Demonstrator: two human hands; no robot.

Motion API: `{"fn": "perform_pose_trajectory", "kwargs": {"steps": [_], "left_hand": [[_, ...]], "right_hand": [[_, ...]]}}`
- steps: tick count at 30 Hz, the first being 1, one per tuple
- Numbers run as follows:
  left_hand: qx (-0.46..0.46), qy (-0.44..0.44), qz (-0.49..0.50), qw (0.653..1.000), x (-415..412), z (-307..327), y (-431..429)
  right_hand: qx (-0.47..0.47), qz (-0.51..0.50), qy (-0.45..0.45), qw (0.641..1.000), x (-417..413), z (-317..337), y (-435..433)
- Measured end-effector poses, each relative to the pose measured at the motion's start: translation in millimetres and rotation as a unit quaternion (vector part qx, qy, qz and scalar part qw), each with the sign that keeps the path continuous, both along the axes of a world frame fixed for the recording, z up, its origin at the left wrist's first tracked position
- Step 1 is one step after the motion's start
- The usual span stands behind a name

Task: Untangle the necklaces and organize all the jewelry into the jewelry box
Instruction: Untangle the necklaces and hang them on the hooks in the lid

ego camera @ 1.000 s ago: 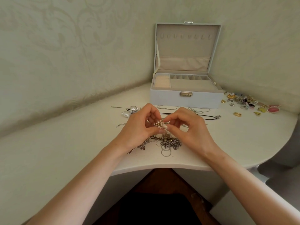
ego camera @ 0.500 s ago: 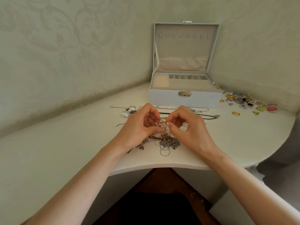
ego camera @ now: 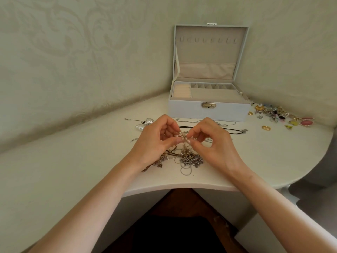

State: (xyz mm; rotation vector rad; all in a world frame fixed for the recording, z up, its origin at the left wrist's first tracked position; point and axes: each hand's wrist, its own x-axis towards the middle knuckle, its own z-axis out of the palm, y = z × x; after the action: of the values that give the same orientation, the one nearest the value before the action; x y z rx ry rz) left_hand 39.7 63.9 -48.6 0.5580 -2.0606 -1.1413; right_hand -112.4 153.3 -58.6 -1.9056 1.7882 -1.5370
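We see left hand (ego camera: 155, 141) and right hand (ego camera: 213, 143) both pinching the beaded strand (ego camera: 182, 136), lifted just above the tangled necklaces (ego camera: 187, 158). The jewelry box (ego camera: 207, 110) stands open, far and slightly right; right hand nearer

Necklace tangle (ego camera: 190, 158) strands indistinguishable; trinket pile (ego camera: 277, 114) too small.

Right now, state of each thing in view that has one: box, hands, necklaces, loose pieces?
jewelry box, open, lid upright, visible compartments empty.
left hand, pinching the beaded strand.
right hand, pinching the same strand.
beaded strand, held up between both hands, lower end running into the chain tangle.
chain tangle, knotted, lying on the table.
black cord necklace, laid out on the table.
small pieces, loose on the table right of the box.
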Motion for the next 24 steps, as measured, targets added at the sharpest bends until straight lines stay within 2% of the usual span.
{"fn": "perform_pose_trajectory", "kwargs": {"steps": [10, 15, 24], "left_hand": [[0.010, 0.000, -0.013, 1.000, 0.4, 0.7, 1.4], [-0.008, -0.009, -0.011, 1.000, -0.2, 0.5, 0.9], [-0.047, -0.039, 0.024, 0.998, 0.1, 1.8, 1.0]], "right_hand": [[0.001, 0.003, -0.008, 1.000, -0.7, 0.0, 0.1], [0.003, 0.001, 0.011, 1.000, 0.2, -0.2, 0.5], [-0.007, 0.013, -0.008, 1.000, 0.4, 1.1, 1.6]]}}
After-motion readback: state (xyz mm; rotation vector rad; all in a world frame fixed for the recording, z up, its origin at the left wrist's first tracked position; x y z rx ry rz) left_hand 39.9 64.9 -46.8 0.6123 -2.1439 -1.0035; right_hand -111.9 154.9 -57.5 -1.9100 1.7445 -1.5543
